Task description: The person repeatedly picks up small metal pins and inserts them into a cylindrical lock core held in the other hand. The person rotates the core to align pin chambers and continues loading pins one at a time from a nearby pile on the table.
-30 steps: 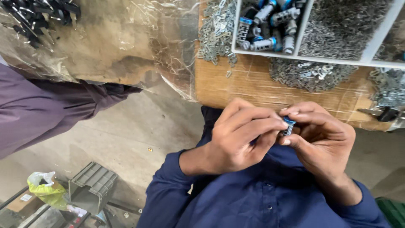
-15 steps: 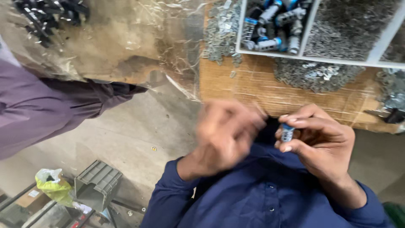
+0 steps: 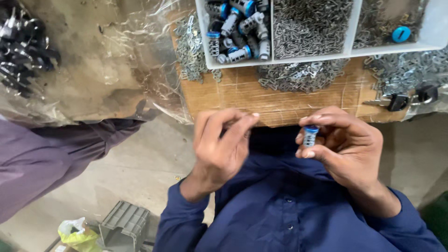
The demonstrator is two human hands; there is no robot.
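A white divided tray is seen on the counter; one compartment is filled with blue-capped metal cylinders, the next with small metal clips. One small blue-capped cylinder is gripped upright between thumb and fingers of the right hand. The left hand is kept apart from it, fingertips pinched together; whether something is held there cannot be told.
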